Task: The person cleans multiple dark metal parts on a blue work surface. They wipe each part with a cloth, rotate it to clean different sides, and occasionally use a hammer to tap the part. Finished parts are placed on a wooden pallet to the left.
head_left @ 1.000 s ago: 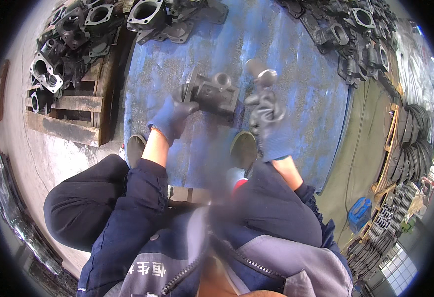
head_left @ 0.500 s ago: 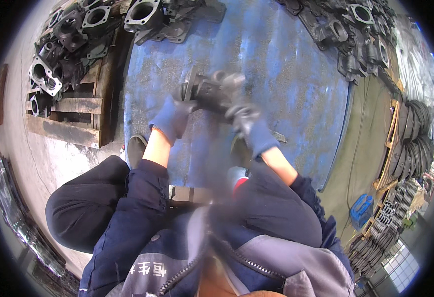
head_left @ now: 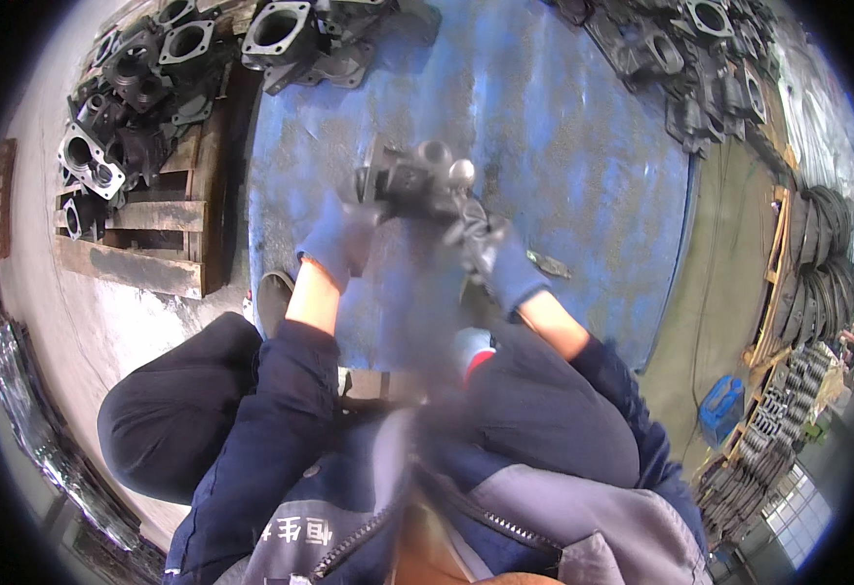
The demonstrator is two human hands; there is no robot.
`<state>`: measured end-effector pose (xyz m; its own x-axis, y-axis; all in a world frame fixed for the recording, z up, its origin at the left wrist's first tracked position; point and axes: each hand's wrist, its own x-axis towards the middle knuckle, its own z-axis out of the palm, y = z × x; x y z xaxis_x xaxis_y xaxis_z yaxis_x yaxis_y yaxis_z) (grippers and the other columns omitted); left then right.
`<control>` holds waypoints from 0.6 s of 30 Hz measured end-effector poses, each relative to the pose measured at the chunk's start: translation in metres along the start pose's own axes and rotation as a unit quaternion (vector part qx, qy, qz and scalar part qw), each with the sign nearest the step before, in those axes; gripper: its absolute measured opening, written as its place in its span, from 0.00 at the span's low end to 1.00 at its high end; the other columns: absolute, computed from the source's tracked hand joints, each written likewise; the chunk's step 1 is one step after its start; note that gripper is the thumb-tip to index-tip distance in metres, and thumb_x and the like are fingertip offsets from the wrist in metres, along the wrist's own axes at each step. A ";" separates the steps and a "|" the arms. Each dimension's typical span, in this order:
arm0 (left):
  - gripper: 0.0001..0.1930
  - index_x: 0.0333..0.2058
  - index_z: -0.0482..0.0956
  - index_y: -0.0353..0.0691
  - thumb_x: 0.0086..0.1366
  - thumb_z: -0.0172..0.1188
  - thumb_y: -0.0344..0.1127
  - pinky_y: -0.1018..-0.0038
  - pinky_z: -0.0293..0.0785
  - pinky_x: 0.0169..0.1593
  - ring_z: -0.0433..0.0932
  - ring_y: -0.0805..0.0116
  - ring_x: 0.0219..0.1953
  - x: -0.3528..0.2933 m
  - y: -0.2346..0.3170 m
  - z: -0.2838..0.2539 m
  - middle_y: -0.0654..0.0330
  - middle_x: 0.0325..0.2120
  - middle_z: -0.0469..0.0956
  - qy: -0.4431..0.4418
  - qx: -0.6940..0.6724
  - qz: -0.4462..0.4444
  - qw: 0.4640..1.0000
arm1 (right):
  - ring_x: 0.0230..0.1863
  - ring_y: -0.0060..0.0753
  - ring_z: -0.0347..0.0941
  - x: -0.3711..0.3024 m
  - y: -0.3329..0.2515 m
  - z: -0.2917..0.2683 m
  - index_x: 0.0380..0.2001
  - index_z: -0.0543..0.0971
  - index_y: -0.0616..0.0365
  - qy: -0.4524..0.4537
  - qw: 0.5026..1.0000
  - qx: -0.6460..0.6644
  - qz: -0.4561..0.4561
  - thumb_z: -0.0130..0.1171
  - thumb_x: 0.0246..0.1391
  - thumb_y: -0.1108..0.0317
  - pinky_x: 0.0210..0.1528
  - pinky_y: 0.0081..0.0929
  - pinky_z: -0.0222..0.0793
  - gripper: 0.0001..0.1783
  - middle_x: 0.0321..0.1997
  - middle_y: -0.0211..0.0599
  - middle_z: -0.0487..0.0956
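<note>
A dark grey metal casting [head_left: 409, 180] with a flanged end and round openings is held over the blue worktop [head_left: 563, 136]. My left hand [head_left: 347, 229], in a blue glove with dark fingers, is closed on its left, flanged end. At its lower right side, my right hand [head_left: 493, 252], gloved the same way, is closed around the part. A bright round end shows at the casting's right. Slight blur hides the exact finger positions. Beside my right wrist, a small flat tool-like piece [head_left: 550, 265] lies on the worktop.
Similar castings [head_left: 136, 93] are piled on a wooden pallet [head_left: 135, 265] at the left. More castings [head_left: 292, 39] sit at the worktop's far left edge, and another pile [head_left: 695, 88] is at far right. A blue jug [head_left: 720, 409] stands on the floor near stacked metal parts [head_left: 778, 414].
The casting has turned slightly between my hands, its round openings now facing up more clearly. Both hands keep hold of it in nearly the same place.
</note>
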<state>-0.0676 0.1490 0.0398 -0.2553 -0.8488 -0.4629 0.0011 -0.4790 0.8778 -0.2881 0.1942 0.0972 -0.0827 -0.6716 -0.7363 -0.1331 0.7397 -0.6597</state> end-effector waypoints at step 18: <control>0.19 0.51 0.76 0.37 0.60 0.60 0.25 0.73 0.73 0.46 0.75 0.73 0.40 0.013 -0.029 -0.025 0.63 0.41 0.80 0.020 0.034 -0.065 0.997 | 0.24 0.25 0.74 0.001 -0.001 -0.006 0.36 0.81 0.61 0.075 0.982 -0.067 -0.159 0.49 0.68 0.62 0.27 0.27 0.71 0.15 0.25 0.34 0.80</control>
<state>-0.0471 0.1467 0.0053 -0.2095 -0.7899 -0.5763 -0.0952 -0.5701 0.8161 -0.2938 0.1923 0.0976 -0.1585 -0.8736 -0.4601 -0.3030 0.4865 -0.8194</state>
